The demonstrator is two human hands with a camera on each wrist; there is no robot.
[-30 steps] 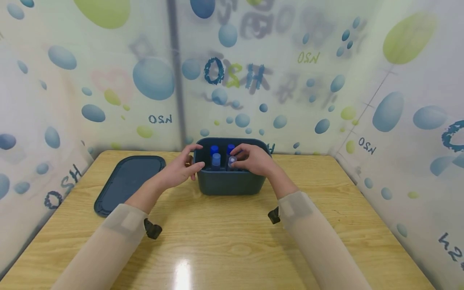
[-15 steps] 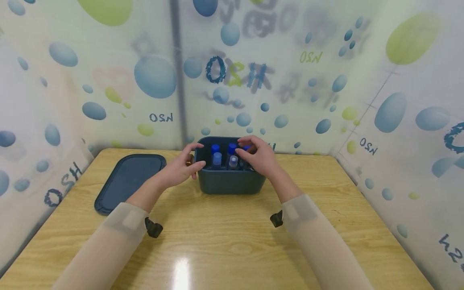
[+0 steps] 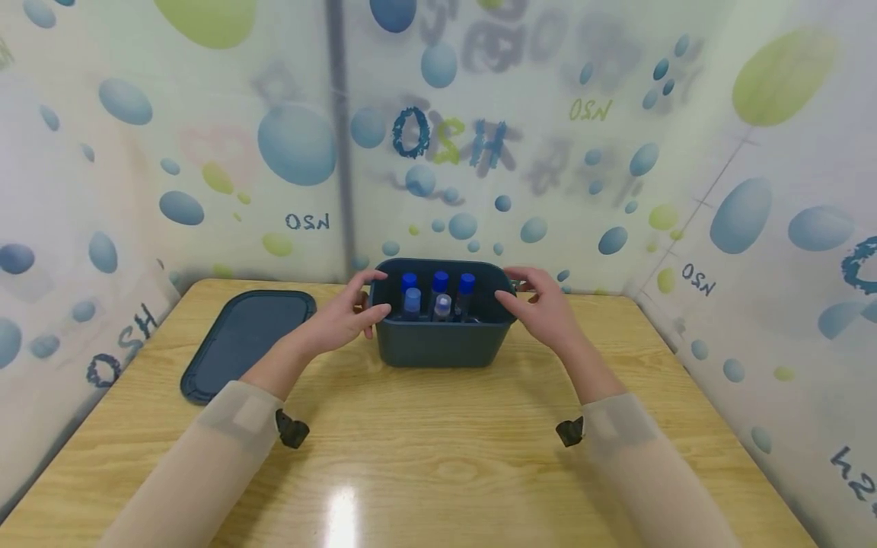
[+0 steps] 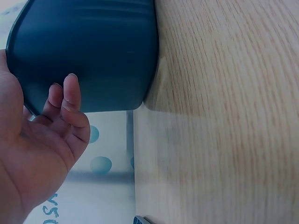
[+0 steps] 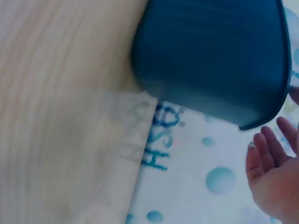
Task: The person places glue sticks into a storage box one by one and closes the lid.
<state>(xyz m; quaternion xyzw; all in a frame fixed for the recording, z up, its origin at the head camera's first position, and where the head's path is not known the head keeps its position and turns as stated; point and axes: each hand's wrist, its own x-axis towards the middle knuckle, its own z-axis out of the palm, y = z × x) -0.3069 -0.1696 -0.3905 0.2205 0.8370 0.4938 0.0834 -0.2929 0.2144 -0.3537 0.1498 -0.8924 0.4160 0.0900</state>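
A dark blue plastic storage bin (image 3: 438, 346) stands near the table's back edge with its top uncovered. Inside it stand several small bottles, such as one with a dark blue cap (image 3: 466, 285) and one with a clear top (image 3: 442, 306). At the bin's left end, my left hand (image 3: 342, 313) grips the rim, thumb over it and fingers bent against the outer wall (image 4: 88, 51). My right hand (image 3: 544, 310) is at the right end, thumb at the rim; in the right wrist view its loosely bent fingers (image 5: 264, 161) are apart from the wall.
A flat dark blue lid (image 3: 243, 335) lies on the wooden table (image 3: 438, 441) to the left of the bin. Patterned curtain walls (image 3: 438, 190) stand close behind the table and on both sides.
My right hand has drawn away from the bottles inside the bin and moved right to its right end. The left hand stays at the left end.
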